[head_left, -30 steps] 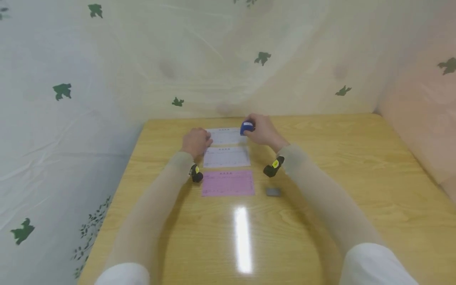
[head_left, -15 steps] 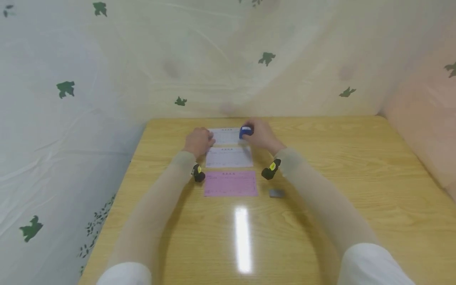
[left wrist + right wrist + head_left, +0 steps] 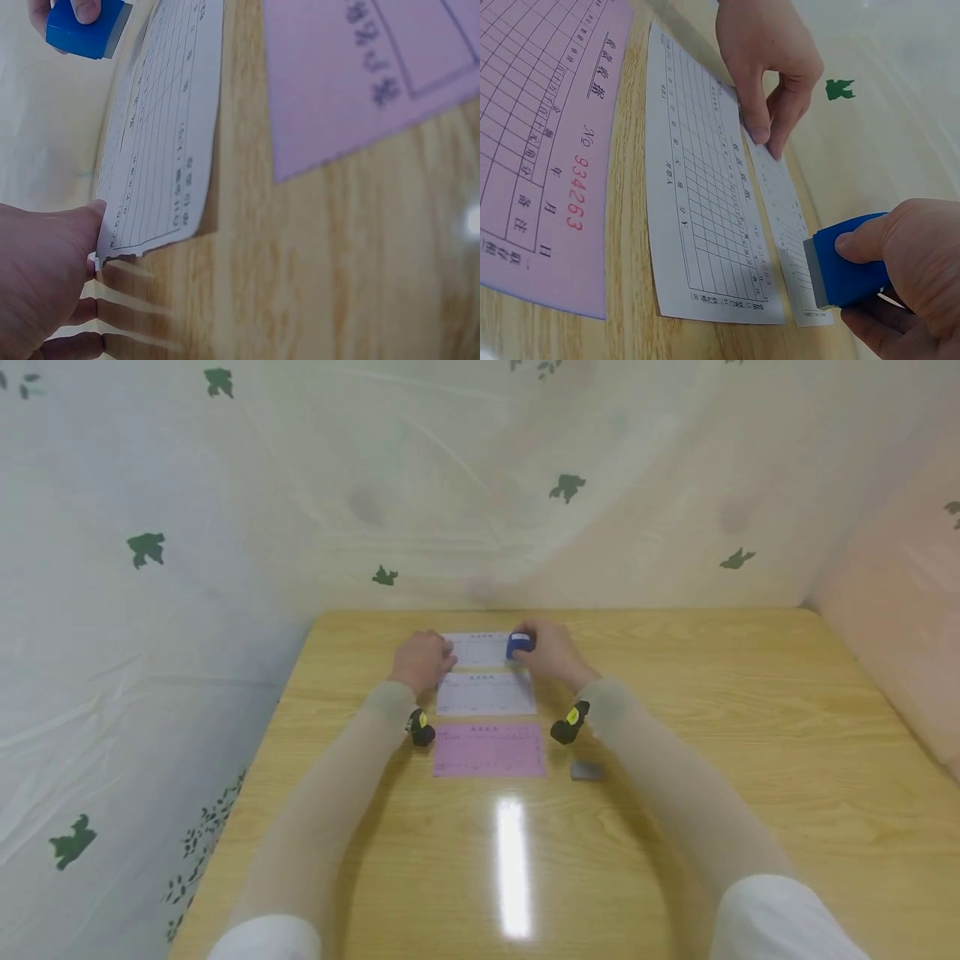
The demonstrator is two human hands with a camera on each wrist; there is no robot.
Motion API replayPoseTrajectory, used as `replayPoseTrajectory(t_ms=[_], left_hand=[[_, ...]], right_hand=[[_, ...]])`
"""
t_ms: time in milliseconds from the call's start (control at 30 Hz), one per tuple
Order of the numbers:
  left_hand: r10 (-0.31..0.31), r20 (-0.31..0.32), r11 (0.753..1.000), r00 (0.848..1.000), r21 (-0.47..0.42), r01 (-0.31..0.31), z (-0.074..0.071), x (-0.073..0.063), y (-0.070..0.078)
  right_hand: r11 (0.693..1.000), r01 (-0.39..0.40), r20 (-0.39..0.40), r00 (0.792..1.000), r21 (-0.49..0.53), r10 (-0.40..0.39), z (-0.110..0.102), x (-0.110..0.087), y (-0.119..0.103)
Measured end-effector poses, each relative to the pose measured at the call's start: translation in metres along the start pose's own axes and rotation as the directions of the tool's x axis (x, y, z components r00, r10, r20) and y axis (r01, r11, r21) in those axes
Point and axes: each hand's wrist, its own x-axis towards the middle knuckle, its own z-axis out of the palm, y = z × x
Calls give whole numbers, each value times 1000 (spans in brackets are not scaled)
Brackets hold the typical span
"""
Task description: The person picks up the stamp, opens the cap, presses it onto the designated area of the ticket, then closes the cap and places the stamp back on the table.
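Note:
My right hand (image 3: 551, 650) grips a blue stamp (image 3: 847, 259) with a grey base, thumb on its side. The stamp is at the right end of the farthest white receipt slip (image 3: 478, 652); whether its base touches the paper I cannot tell. At that slip's left end, my left hand (image 3: 422, 660) rests with thumb and fingertips on the paper, as the right wrist view shows. Nearer lies a second white slip (image 3: 486, 695), and nearest a pink receipt slip (image 3: 489, 752), both printed with table lines.
A small grey flat block (image 3: 587, 770) lies right of the pink slip, beside my right forearm. The wooden table (image 3: 420, 860) meets a pale curtain (image 3: 450, 485) with green bird shapes at the back and on both sides.
My right hand has lowered the stamp slightly toward the farthest slip's right end. The left hand has stayed on that slip's left end. The head view has shifted a little.

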Motion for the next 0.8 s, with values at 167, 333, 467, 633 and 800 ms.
replayPoseTrajectory(t_ms=[167,333,467,633,800], left_hand=[[3,-8,1000,1000,-4,-3,-1,-2,2],[3,-7,1000,1000,0,-3,1,-4,5],[-10,-17,1000,1000,-16,10,1,-5,5],[-15,-25,1000,1000,-14,14,1,-5,5],[-5,-28,1000,1000,-6,5,1,-8,6]], right_hand=[[1000,1,-6,1000,-10,-1,2,-1,2],[1000,-1,-20,1000,-13,1,6,-3,7],[1000,-8,-34,999,-7,8,8,-3,8],[1000,3,-26,1000,-18,-4,6,-1,5],[1000,8,-22,1000,0,-8,9,-1,7]])
